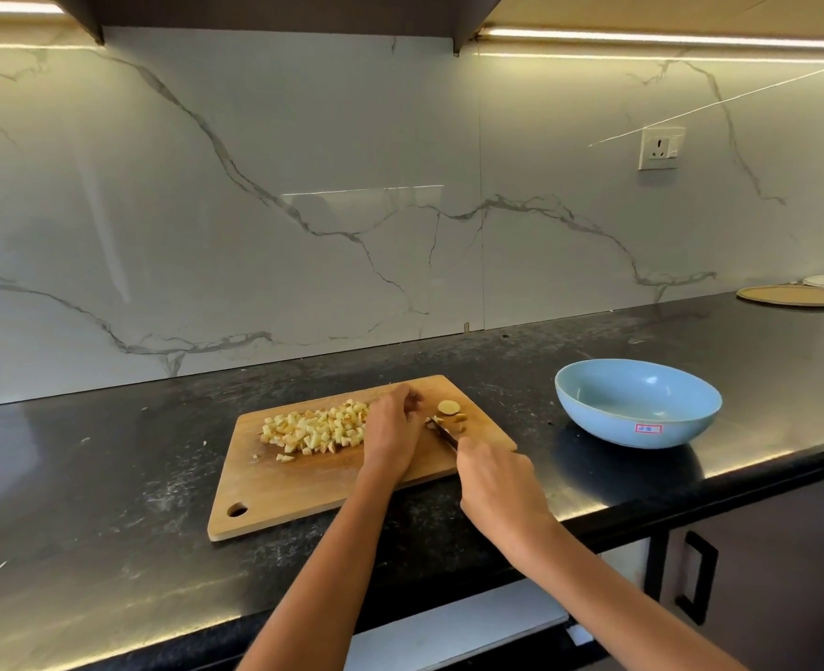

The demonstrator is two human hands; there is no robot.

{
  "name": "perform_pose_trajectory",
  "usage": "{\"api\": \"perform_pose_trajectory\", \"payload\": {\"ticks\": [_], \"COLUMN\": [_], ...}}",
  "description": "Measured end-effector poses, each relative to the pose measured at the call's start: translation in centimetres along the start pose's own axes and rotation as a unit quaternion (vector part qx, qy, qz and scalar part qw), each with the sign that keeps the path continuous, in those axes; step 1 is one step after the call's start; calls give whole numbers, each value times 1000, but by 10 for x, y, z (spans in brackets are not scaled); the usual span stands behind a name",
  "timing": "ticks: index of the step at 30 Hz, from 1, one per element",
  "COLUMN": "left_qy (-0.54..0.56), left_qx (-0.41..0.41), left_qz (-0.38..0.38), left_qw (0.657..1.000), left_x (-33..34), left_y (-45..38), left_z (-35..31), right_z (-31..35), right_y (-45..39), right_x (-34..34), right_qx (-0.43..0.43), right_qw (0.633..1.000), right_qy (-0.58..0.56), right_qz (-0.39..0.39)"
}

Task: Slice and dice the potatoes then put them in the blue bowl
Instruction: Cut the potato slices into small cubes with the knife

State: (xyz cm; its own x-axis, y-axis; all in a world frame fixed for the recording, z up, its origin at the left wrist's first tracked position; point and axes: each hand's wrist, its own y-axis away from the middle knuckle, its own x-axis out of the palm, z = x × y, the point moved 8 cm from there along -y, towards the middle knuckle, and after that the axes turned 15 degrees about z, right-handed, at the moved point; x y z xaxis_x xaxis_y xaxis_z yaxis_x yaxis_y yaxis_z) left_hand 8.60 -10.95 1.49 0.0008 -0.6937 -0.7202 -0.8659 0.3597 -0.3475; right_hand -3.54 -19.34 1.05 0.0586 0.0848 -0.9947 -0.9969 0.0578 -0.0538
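Fingers of our right hand [494, 481] curled round a dark-bladed knife [443, 432], left hand [393, 431] loosely bent, grip indiscernible, mid-frame beside pale diced potato cubes [315, 428] on the wooden chopping board [303, 486]; dicing nearly done, remaining round slice [448, 407] next, empty round blue bowl [637, 401] right.

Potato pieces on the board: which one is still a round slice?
The round slice beyond the knife; the pile is all small cubes.

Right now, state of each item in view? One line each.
blue bowl: upright, empty, right of the board
diced potato pile: heaped on the board's left half
potato slice: uncut, flat near the blade
knife: in right hand, blade on the board
left hand: fingers curled, resting on board
cutting board: flat on counter
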Motion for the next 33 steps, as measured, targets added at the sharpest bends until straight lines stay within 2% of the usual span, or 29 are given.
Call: {"api": "perform_pose_trajectory", "payload": {"ticks": [7, 13, 17, 23, 27, 30, 33], "left_qy": [4, -19, -90, -64, -29, -48, -81], "left_qx": [27, 103, 47, 29, 13, 76, 145], "left_qz": [45, 38, 29, -14, -40, 51, 152], "left_qw": [999, 994, 994, 997, 999, 995, 974], "left_x": [5, 6, 5, -3, -8, 9, 33], "left_y": [-3, -4, -5, -6, -5, -9, -13], "left_z": [-6, -16, -6, -2, 1, -18, -33], "right_z": [-9, -11, -9, -18, -32, -49, -59], "right_y": [3, 3, 2, 2, -5, -23, -46], "right_x": [-10, -16, -16, -22, -31, -35, -32], "right_qx": [-13, -22, -25, 0, 6, -2, -12], "right_qw": [998, 994, 992, 994, 992, 978, 953], "right_qy": [17, 56, 73, 56, -18, -127, -211], "right_qz": [-65, -91, -95, -96, -125, -168, -218]}}
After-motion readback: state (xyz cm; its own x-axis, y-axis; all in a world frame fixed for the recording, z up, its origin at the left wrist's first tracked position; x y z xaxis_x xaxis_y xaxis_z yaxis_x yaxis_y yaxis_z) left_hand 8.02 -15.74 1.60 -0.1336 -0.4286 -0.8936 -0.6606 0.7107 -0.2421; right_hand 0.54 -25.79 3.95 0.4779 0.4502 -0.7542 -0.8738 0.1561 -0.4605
